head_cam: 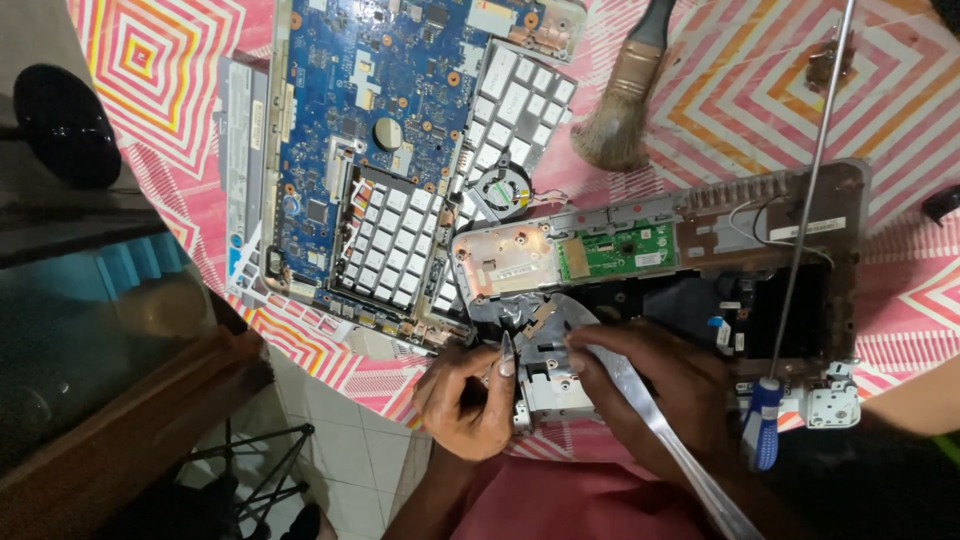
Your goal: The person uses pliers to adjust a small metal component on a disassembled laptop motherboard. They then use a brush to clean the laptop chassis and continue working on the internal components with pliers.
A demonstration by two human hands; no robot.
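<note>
A small silver metal bracket (552, 390) sits at the near edge of an opened laptop base (700, 260), and both hands work on it. The left hand (465, 400) is curled beside the bracket's left side, fingers bent in and the long thumbnail pointing up against the part; whether it actually pinches the bracket cannot be told. The right hand (650, 395) lies over the bracket's right side with fingertips pressed on the top edge, a flat silver ribbon strip (680, 450) running out under its palm toward the person.

Right of the bracket, a screwdriver with a blue handle (762, 435) leans across the laptop base, its long thin shaft reaching far up. Inside the base, beyond the bracket, are a copper-toned plate (505, 258) and a green circuit strip (615, 250). Left of the base lies a blue motherboard (360, 110) resting over a white keyboard (515, 100), with a small round fan (498, 190) between them and the base. A bristle brush (622, 100) lies beyond the base.

All this rests on a round table covered with a cloth of pink, orange and white nested diamonds (740, 80). Left of the table are a glass-topped wooden piece (90, 330), a dark round object (65, 125) and white floor tiles (340, 450).
</note>
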